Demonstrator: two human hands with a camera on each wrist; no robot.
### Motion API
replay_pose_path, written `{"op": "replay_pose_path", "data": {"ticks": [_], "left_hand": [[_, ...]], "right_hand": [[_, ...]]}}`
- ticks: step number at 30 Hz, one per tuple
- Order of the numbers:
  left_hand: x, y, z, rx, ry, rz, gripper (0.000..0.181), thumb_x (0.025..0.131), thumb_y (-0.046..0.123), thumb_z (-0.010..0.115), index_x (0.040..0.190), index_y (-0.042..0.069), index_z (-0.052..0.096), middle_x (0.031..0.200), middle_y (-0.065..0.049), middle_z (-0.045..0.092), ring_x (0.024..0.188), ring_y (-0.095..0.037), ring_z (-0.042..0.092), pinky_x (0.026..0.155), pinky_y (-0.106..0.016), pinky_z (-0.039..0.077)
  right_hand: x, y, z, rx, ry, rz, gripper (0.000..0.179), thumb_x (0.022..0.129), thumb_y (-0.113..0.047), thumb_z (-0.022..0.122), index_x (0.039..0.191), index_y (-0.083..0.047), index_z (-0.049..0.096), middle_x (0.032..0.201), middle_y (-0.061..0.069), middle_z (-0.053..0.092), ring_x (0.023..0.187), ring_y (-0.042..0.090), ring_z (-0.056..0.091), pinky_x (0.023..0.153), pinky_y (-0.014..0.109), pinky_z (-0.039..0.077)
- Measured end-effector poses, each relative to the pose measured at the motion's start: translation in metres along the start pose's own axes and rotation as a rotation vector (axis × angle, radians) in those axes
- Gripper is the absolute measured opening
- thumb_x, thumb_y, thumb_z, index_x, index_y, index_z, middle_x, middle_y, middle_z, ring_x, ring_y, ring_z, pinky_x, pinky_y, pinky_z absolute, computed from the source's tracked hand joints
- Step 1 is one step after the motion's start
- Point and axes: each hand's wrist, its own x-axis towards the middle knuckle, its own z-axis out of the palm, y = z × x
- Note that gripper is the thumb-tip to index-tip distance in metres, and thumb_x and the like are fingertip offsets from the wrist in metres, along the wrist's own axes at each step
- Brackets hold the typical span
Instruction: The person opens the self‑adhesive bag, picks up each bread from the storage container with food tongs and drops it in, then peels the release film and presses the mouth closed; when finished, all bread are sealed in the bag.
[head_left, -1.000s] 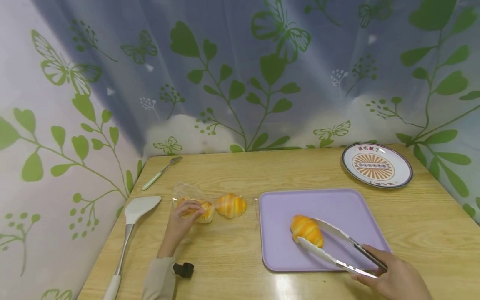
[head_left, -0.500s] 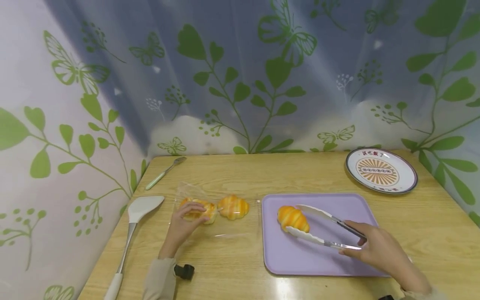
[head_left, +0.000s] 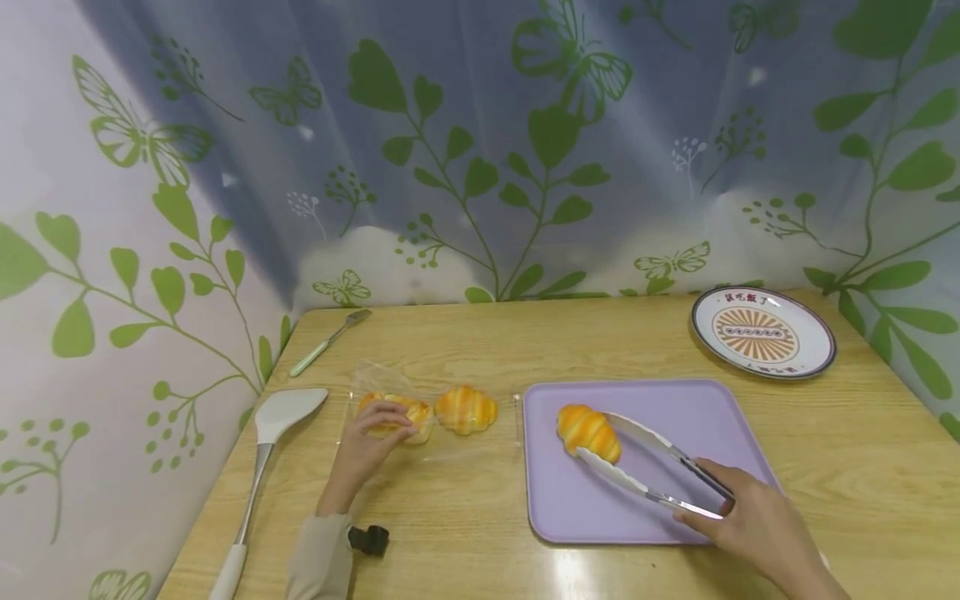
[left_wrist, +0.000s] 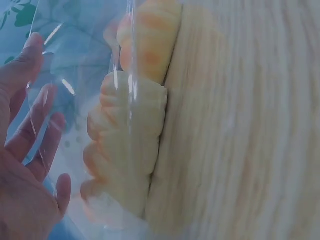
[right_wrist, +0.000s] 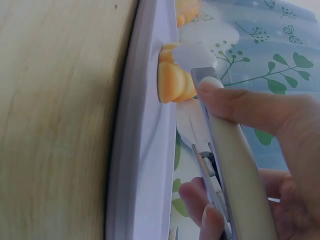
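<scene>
On the left of the table lies a clear plastic bag (head_left: 381,379) with two bread pieces inside, one a croissant (head_left: 467,410). My left hand (head_left: 369,442) is over the other bread (head_left: 420,423), partly hiding it; its thumb and forefinger pinch the thin film, while the other fingers spread loosely in the left wrist view. My right hand (head_left: 753,517) grips metal tongs (head_left: 686,506) with white scalloped tips. Between those tips sits another croissant (head_left: 588,433), on the purple tray (head_left: 675,400). The tongs' arms stand apart, their tips at two sides of the croissant.
A white plate (head_left: 810,346) with printed writing is at the back right. Along the left side lie a white-headed spatula (head_left: 288,412) and a small fork (head_left: 326,343) with a pale green handle. Patterned curtains (head_left: 465,208) hang behind and beside the table.
Over the last second the tongs and croissant have shifted left and back on the tray. Since half a second ago the tongs have spread slightly. My left hand stays nearly still.
</scene>
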Motion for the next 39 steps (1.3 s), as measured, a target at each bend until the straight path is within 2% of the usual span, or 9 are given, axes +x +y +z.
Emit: {"op": "replay_pose_path", "data": {"ticks": [4,7,12,17,22,26,32,39], "left_hand": [[-0.001,-0.001,0.0,0.001,-0.001,-0.021,0.013,0.075,-0.009,0.075,0.086,-0.003,0.073,0.102,-0.02,0.068,0.1,-0.003,0.056,0.093,-0.012,0.042],[-0.002,0.0,0.001,0.0,-0.002,-0.031,0.014,0.075,-0.01,0.074,0.088,-0.005,0.073,0.102,-0.021,0.067,0.1,-0.003,0.057,0.092,-0.013,0.042],[-0.001,0.0,-0.001,-0.048,-0.013,-0.033,0.013,0.077,-0.007,0.074,0.089,-0.003,0.075,0.102,-0.019,0.069,0.1,-0.001,0.057,0.093,-0.013,0.043],[-0.003,0.001,-0.001,-0.098,-0.027,-0.05,0.011,0.079,-0.004,0.074,0.09,-0.003,0.074,0.104,-0.02,0.068,0.101,0.003,0.055,0.093,-0.014,0.043],[-0.005,0.001,0.0,-0.097,-0.034,-0.06,0.013,0.078,-0.007,0.073,0.091,-0.004,0.074,0.105,-0.021,0.067,0.102,0.005,0.053,0.093,-0.013,0.042],[-0.004,0.002,0.0,-0.076,-0.043,-0.056,0.013,0.08,-0.004,0.073,0.093,-0.002,0.074,0.105,-0.019,0.068,0.102,0.004,0.053,0.093,-0.013,0.042],[-0.003,0.001,-0.002,-0.069,-0.055,-0.089,0.012,0.083,0.001,0.073,0.095,0.001,0.076,0.106,-0.016,0.069,0.102,0.002,0.055,0.095,-0.016,0.044],[-0.001,-0.001,-0.002,-0.076,-0.056,-0.123,0.014,0.083,0.004,0.074,0.096,0.001,0.076,0.107,-0.016,0.069,0.102,0.005,0.054,0.095,-0.017,0.044]], "right_hand": [[0.004,0.0,-0.001,-0.002,0.014,-0.035,0.07,0.062,-0.044,0.089,0.118,-0.007,0.068,0.066,-0.005,0.061,0.058,0.002,0.046,0.051,0.024,0.037],[0.011,-0.005,-0.002,0.003,0.021,-0.085,0.068,0.062,-0.043,0.089,0.118,-0.008,0.069,0.071,-0.003,0.065,0.059,0.002,0.05,0.05,0.022,0.038],[0.026,-0.015,-0.002,0.025,0.024,-0.172,0.069,0.063,-0.041,0.089,0.119,-0.008,0.068,0.078,0.0,0.07,0.061,0.006,0.057,0.051,0.023,0.04],[0.044,-0.026,0.002,0.022,0.028,-0.247,0.067,0.062,-0.039,0.09,0.119,-0.01,0.069,0.075,-0.004,0.068,0.062,0.005,0.055,0.053,0.025,0.04],[0.064,-0.035,0.008,0.02,0.031,-0.327,0.064,0.062,-0.038,0.09,0.118,-0.013,0.07,0.074,-0.005,0.068,0.062,0.006,0.056,0.054,0.027,0.041],[0.077,-0.039,0.01,0.024,0.001,-0.367,0.063,0.064,-0.038,0.089,0.119,-0.014,0.069,0.078,-0.003,0.07,0.064,0.007,0.058,0.053,0.025,0.041],[0.096,-0.045,0.008,0.024,-0.03,-0.429,0.062,0.066,-0.034,0.088,0.12,-0.012,0.068,0.082,0.003,0.071,0.064,0.006,0.058,0.053,0.024,0.042],[0.114,-0.055,0.007,0.016,-0.147,-0.509,0.063,0.069,-0.029,0.087,0.124,-0.009,0.066,0.094,0.006,0.072,0.065,0.001,0.052,0.052,0.018,0.039]]}}
